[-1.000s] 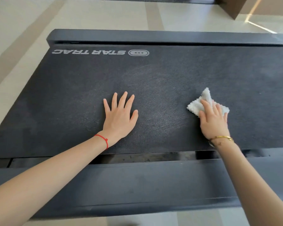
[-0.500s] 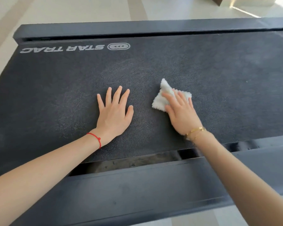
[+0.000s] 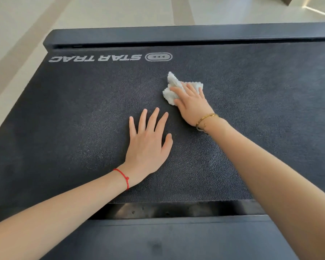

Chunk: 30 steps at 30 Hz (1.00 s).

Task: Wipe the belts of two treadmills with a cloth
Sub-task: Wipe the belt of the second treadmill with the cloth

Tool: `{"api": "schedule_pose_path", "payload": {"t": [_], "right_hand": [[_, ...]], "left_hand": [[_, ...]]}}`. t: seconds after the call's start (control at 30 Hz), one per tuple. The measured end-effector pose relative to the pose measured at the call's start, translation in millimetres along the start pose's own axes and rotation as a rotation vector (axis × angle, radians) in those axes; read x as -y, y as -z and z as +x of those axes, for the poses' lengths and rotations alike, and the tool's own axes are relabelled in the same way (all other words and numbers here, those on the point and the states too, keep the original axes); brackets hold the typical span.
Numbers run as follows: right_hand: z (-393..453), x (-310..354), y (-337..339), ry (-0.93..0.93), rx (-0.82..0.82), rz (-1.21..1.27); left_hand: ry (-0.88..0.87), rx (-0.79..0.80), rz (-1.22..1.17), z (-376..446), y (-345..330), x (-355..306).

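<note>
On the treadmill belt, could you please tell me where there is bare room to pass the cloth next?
The dark textured treadmill belt lies bare left of the flat left hand, up to the STAR TRAC logo, and right of the right hand. The middle is crowded: that hand presses the crumpled white cloth close beyond the left fingers.

The belt (image 3: 68, 128) looks rough, matt, pebbled black rubber. The cloth (image 3: 172, 87) is fluffy white terry. The side rail (image 3: 176, 239) looks smooth matt plastic.

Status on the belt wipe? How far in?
Done: nothing clearly finished; the belt shows only faint smear marks near the middle. In hand: right hand presses the white cloth mid-belt, left hand braced flat. Left: belt edges; second treadmill isn't in view.
</note>
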State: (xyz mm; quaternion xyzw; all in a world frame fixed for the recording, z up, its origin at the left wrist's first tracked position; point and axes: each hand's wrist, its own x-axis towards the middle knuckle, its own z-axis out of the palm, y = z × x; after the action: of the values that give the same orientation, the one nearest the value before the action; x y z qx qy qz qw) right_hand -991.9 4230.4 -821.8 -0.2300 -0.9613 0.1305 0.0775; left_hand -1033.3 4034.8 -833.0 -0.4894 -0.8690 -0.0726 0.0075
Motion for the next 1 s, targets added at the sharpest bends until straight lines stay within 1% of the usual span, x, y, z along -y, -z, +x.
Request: {"api": "schedule_pose_path", "payload": {"t": [0.07, 0.1, 0.23, 0.3, 0.37, 0.43, 0.57, 0.67, 0.77, 0.9, 0.97, 1.0], "right_hand": [[1.8, -13.6, 4.4, -0.014, -0.001, 0.013], [5.0, -21.5, 7.9, -0.053, -0.010, 0.004], [26.4, -47.0, 21.2, -0.325, -0.044, -0.062], [34.4, -46.7, 22.1, -0.398, -0.025, -0.061], [34.7, -38.9, 18.7, -0.349, -0.011, -0.051], [25.7, -28.2, 14.6, -0.218, -0.018, -0.031], [-15.4, -3.5, 9.5, 0.003, -0.055, 0.020], [-52.2, 5.3, 8.4, 0.089, -0.052, 0.058], [-81.2, -11.5, 14.6, 0.026, -0.024, 0.081], [-109.2, -41.2, 29.6, -0.214, -0.084, 0.046], [-120.7, -38.9, 32.4, -0.286, -0.100, 0.052], [-126.7, -33.2, 31.7, -0.283, -0.096, 0.045]], "left_hand": [[-0.004, 0.002, -0.004, 0.5, -0.2, 0.4], [-0.004, 0.005, -0.008, 0.2, 0.3, 0.5], [0.002, 0.005, -0.016, -0.9, 2.2, -1.1], [0.004, -0.001, -0.026, -0.1, 2.7, -1.4], [0.005, -0.005, -0.037, 0.3, 2.9, -1.3], [0.005, -0.008, -0.033, 0.2, 2.7, -1.5], [0.005, -0.004, -0.023, 0.1, 2.2, -2.0], [0.005, -0.006, -0.035, -0.5, 1.8, -1.6], [-0.001, -0.011, -0.055, -1.9, 2.2, 0.2], [0.000, -0.020, -0.088, -3.4, 2.6, 1.0], [0.004, -0.024, -0.091, -3.7, 2.9, 0.5], [0.006, -0.027, -0.096, -4.0, 3.4, 0.2]]}}
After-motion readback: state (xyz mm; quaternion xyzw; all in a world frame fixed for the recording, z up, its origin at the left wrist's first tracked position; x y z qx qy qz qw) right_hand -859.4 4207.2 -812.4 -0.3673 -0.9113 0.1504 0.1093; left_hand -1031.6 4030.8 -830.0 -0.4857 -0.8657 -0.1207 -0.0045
